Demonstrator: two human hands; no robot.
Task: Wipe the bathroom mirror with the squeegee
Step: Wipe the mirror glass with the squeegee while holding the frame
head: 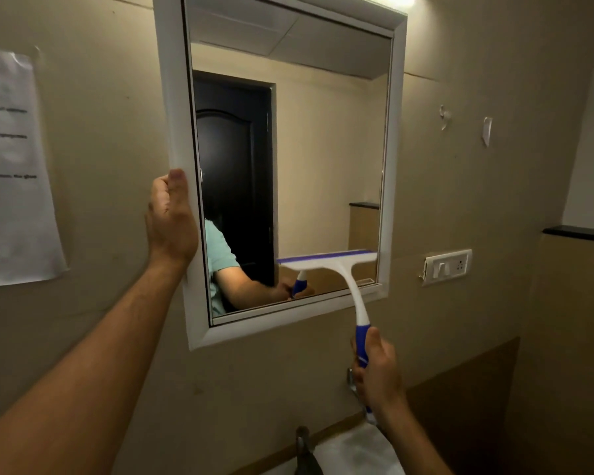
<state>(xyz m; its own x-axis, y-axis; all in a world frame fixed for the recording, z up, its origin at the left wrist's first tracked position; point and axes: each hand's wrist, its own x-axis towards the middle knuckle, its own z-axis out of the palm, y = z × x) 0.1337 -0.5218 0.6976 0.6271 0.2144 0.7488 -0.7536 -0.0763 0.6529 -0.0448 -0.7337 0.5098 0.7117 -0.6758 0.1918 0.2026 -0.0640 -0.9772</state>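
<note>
Bracing the mirror (288,149) frame at 9 o'clock with our left hand (172,219), right hand (378,371) clamped on the squeegee (336,269) handle, blade at glass's 5 o'clock. We should keep even pressure, blade flat.

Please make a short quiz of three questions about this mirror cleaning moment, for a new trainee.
1. True or false: the left hand holds the squeegee.
2. Which part of the mirror does the blade touch: A upper left, B lower right, C centre?
3. Fill in: the left hand grips the mirror's ____.

Key: 1 false, the right hand holds its blue handle. 2 B. 3 frame.
</note>
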